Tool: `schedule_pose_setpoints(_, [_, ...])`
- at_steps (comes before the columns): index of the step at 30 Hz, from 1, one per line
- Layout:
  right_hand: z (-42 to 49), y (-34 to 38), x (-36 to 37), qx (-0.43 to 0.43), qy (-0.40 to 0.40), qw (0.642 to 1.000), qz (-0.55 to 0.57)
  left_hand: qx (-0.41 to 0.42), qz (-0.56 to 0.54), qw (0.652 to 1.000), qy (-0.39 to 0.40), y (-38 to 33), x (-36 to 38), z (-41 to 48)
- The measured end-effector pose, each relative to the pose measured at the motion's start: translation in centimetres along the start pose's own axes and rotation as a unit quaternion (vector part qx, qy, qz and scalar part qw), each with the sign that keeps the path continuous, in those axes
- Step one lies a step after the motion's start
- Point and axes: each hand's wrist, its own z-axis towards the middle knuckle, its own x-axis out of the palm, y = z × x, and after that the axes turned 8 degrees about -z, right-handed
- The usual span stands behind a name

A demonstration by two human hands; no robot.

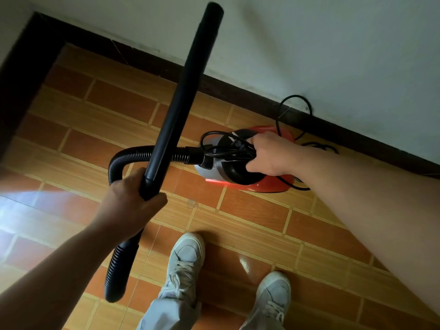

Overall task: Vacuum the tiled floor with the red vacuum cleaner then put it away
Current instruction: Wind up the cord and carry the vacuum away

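1. Left hand (129, 206): fingers wrapped round the lower end of the black wand (185, 79), which slants up toward the wall (309, 44).
2. Ribbed hose (133, 155): curves from the wand's grip to the front of the red vacuum cleaner (266, 185).
3. Right hand (269, 154): fingers curled round the cleaner's top handle, together with loops of black cord (295, 101).
4. Cleaner: at the far edge of the tiled floor (250, 210), just beside the dark skirting (357, 136); whether it is lifted or resting cannot be told.
5. Pale shoes (188, 258): on the tiles, at the near edge.

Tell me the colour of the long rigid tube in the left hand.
Black; the long rigid plastic tube shows best in the head view.
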Motion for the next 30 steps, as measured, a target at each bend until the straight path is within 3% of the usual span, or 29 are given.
schedule_pose_setpoints(5, [1.0, 0.4, 1.3, 0.019, -0.034, 0.998, 0.044, 0.004, 0.009, 1.000, 0.017, 0.6, 0.7, -0.2])
schedule_pose_setpoints(9, [1.7, 0.5, 2.2, 0.080, -0.083, 0.977, 0.182, 0.006, 0.008, 1.000, 0.000, 0.8, 1.1, -0.2])
schedule_pose_setpoints(14, [1.9, 0.5, 3.6, 0.177, -0.133, 0.907, 0.359, 0.055, -0.001, 0.998, -0.020, 0.7, 1.2, 0.3])
schedule_pose_setpoints(18, [2.4, 1.8, 4.5, 0.225, -0.130, 0.883, 0.392, 0.140, 0.011, 0.990, -0.012, 1.4, 1.6, 0.7])
schedule_pose_setpoints(21, [2.4, 2.6, 4.5, 0.286, -0.153, 0.812, 0.485, 0.176, 0.008, 0.984, -0.022, 2.0, 2.3, 0.8])
schedule_pose_setpoints(25, [1.6, 3.8, 6.2, 0.260, -0.153, 0.773, 0.558, 0.127, -0.036, 0.989, -0.061, 1.9, 3.3, 0.6])
schedule_pose_setpoints(30, [1.1, 7.0, 7.0, 0.294, -0.201, 0.699, 0.620, 0.079, -0.078, 0.993, -0.049, 0.9, 3.9, 0.5])
